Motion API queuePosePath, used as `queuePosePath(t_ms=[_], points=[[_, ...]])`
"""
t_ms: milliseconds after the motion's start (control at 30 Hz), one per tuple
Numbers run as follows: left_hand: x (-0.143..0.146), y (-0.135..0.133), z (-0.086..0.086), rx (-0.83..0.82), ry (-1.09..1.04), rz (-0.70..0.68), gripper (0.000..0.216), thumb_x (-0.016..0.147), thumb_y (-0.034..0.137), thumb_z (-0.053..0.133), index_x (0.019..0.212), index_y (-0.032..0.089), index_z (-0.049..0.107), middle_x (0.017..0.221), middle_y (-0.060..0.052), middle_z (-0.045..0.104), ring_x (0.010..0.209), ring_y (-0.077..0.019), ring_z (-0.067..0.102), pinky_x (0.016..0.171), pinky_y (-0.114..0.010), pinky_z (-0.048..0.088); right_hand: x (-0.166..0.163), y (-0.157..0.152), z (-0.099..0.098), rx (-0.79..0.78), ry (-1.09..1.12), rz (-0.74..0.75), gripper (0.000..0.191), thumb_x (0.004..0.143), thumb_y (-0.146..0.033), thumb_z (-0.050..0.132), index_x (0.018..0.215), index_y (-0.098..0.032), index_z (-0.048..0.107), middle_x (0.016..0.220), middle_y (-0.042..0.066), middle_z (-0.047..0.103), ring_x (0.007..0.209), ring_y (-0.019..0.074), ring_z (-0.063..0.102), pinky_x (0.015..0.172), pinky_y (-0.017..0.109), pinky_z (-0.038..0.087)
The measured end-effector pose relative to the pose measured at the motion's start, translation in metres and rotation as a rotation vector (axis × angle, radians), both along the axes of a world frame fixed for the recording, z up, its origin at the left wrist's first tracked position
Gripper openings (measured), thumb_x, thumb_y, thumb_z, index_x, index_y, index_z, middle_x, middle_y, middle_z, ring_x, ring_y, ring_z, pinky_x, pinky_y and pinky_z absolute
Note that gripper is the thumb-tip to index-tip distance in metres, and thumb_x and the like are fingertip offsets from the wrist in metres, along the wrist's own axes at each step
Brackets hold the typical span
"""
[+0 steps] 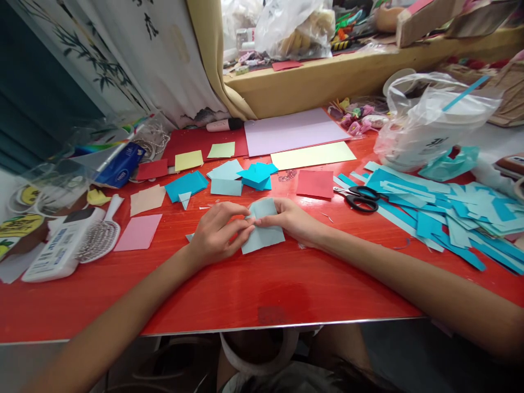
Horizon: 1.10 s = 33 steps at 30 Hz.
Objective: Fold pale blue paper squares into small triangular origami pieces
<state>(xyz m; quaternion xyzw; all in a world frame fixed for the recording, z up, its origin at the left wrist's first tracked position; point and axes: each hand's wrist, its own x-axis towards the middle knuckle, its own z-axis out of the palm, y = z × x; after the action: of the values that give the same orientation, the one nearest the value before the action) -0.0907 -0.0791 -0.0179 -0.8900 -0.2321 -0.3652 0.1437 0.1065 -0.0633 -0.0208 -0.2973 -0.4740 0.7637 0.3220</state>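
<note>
A pale blue square of paper (264,238) is held between my two hands, just above the red table. My right hand (292,218) grips its upper right part, thumb on top. The fingertips of my left hand (221,232) pinch its left edge; a crease or fold there is partly hidden by the fingers. Beyond my hands lie a stack of bright blue squares (258,176), pale blue squares (226,187) and a darker blue piece (186,185) with a small pale triangle on it. A red square (315,184) lies beyond my right hand.
Black-handled scissors (362,199) and a heap of blue paper strips (454,210) lie to the right. A plastic bag with a cup (434,131) stands behind them. On the left are a hairbrush (100,237), a white bottle (61,245) and a pink square (138,232). A lilac sheet (292,131) lies at the back.
</note>
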Motion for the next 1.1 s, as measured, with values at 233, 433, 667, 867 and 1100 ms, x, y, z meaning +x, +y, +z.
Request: queuePosePath(t_ms=[233, 433, 667, 867, 1100], points=[[0.006, -0.005, 0.005, -0.293, -0.123, 0.089, 0.006, 0.084, 0.015, 0.056, 0.085, 0.018, 0.061, 0.092, -0.005, 0.059, 0.085, -0.0139, 0.058, 0.072, -0.027, 0.049, -0.002, 0.001, 0.000, 0.124, -0.168, -0.048, 0.016, 0.073, -0.021, 0.066, 0.088, -0.018, 0.062, 0.087, 0.005, 0.066, 0.076, 0.0159, 0.061, 0.066, 0.029, 0.049], [0.016, -0.006, 0.012, -0.831, -0.373, 0.341, 0.019, 0.087, 0.036, 0.055, 0.086, 0.019, 0.062, 0.085, -0.001, 0.063, 0.077, -0.0124, 0.056, 0.068, -0.025, 0.044, -0.001, 0.003, -0.002, 0.300, -0.274, -0.046, 0.043, 0.074, -0.020, 0.065, 0.116, -0.020, 0.054, 0.100, 0.006, 0.064, 0.088, 0.0184, 0.060, 0.072, 0.032, 0.050], [0.018, -0.008, 0.011, -0.989, -0.378, 0.327, 0.021, 0.083, 0.038, 0.057, 0.077, 0.018, 0.061, 0.076, 0.000, 0.061, 0.071, -0.0123, 0.052, 0.064, -0.025, 0.039, -0.001, 0.001, 0.002, 0.390, -0.399, -0.044, 0.047, 0.075, -0.019, 0.063, 0.120, -0.019, 0.052, 0.113, 0.008, 0.061, 0.096, 0.0199, 0.058, 0.077, 0.034, 0.050], [0.017, -0.006, 0.009, -1.086, -0.442, 0.314, 0.025, 0.083, 0.039, 0.057, 0.070, 0.017, 0.059, 0.069, 0.001, 0.057, 0.066, -0.0116, 0.049, 0.062, -0.025, 0.038, 0.000, 0.001, 0.003, 0.433, -0.432, -0.019, 0.048, 0.075, -0.019, 0.062, 0.122, -0.019, 0.051, 0.107, 0.008, 0.062, 0.093, 0.0197, 0.059, 0.072, 0.032, 0.050], [0.016, -0.006, 0.010, -1.201, -0.498, 0.306, 0.030, 0.083, 0.041, 0.053, 0.069, 0.016, 0.059, 0.069, 0.000, 0.058, 0.068, -0.0132, 0.049, 0.064, -0.026, 0.037, 0.000, 0.001, -0.002, 0.447, -0.387, 0.006, 0.046, 0.076, -0.022, 0.063, 0.121, -0.020, 0.052, 0.101, 0.006, 0.061, 0.091, 0.0188, 0.058, 0.071, 0.031, 0.050]])
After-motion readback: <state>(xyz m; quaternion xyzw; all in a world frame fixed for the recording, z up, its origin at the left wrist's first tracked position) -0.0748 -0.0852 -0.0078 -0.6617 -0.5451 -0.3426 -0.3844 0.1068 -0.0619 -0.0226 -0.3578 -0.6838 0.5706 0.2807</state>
